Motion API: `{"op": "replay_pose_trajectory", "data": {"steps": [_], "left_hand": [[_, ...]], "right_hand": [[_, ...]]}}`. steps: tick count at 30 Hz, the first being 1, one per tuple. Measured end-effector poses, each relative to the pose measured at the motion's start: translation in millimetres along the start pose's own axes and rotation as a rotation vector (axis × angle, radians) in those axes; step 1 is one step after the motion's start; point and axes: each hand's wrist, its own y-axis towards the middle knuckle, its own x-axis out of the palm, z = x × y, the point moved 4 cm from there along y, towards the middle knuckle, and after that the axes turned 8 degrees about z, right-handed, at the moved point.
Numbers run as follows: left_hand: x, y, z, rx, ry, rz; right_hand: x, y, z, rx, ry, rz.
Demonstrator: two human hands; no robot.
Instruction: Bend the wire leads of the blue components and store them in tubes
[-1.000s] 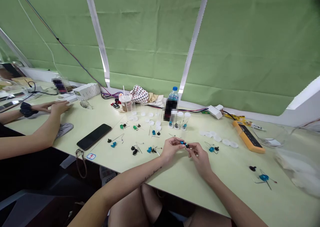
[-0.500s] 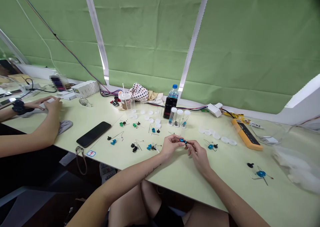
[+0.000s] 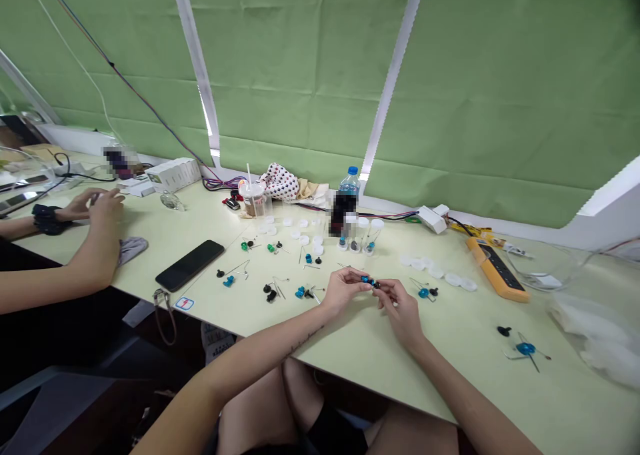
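Note:
My left hand (image 3: 345, 291) pinches a small blue part (image 3: 366, 279) just above the table. Against its right end, my right hand (image 3: 400, 306) grips a small black piece (image 3: 376, 285); the fingertips of both hands almost meet, and I cannot tell whether the two parts are joined. To the left of my left hand lie a blue part (image 3: 300, 291) and black parts (image 3: 271, 295) with thin metal pins. Right of my right hand rests another blue part (image 3: 424, 293) beside a black cap (image 3: 434, 292). Clear tubes with white caps (image 3: 363, 222) stand behind my hands.
A black phone (image 3: 190, 265) lies left, with a co-worker's hands (image 3: 103, 205) beyond it. White lids (image 3: 453, 279) and an orange power strip (image 3: 497, 269) are at right. A drink cup (image 3: 254, 200) and a water bottle (image 3: 350, 181) stand at the back.
The black piece in my right hand shows more plainly at the end of the blue part. My hands stay nearly in place; the view has shifted slightly. The co-worker's hands moved a little.

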Motion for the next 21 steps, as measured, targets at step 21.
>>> {"op": "replay_pose_trajectory", "data": {"steps": [21], "left_hand": [[-0.5, 0.8, -0.2, -0.032, -0.032, 0.014]], "right_hand": [[1.2, 0.8, -1.9, 0.013, -0.054, -0.049]]}}
